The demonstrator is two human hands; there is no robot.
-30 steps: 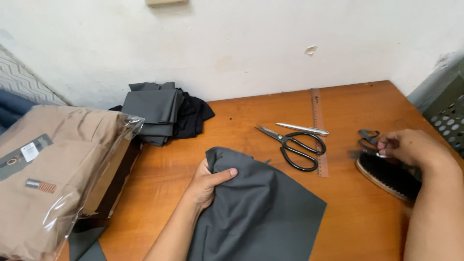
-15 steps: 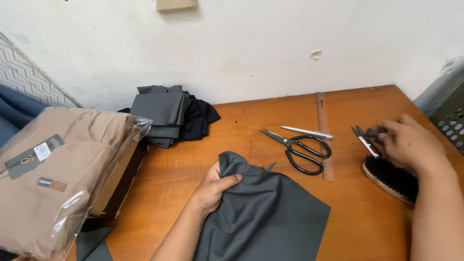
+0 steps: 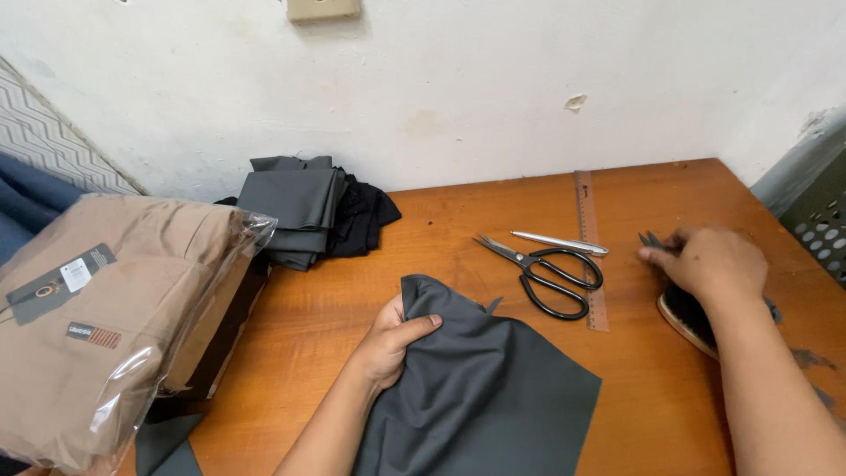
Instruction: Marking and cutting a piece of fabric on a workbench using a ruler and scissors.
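Grey cloth panel [image 3: 493,397]: one piece, near centre of the wooden table [image 3: 423,264], lying mostly flat with its far-left corner bunched up. Left hand [image 3: 392,339] holds that corner, fingers folded under and thumb pressed over the top, clamped on the fabric. Surface is matt, dark grey, smooth save for soft folds running out from the grip; right edge is straight and cleanly cut, a small tab or thread shows at the far edge.

Right hand [image 3: 709,264]: right side of the table, knuckles up, fingers curled together over a small dark pointed tool [image 3: 650,240] whose tips stick out to the left. Whether the fingers actually grip it cannot be told. Under the wrist lies a dark brush with a pale wooden rim [image 3: 683,317].

Step in hand, as judged: cloth steadied with one hand while the other picks up a small tool. Next move would call for a firm pinch on the tool and a taut, flat hold on the panel.

Between the hands: black-handled scissors [image 3: 546,273], blades shut, pointing far-left; a slim silver pen-like tool [image 3: 560,242] just beyond them; a wooden ruler [image 3: 590,247] running near to far.

Far left: stack of folded grey and black fabric [image 3: 308,211] against the wall. Near left: tan garments in a clear plastic bag [image 3: 115,317].
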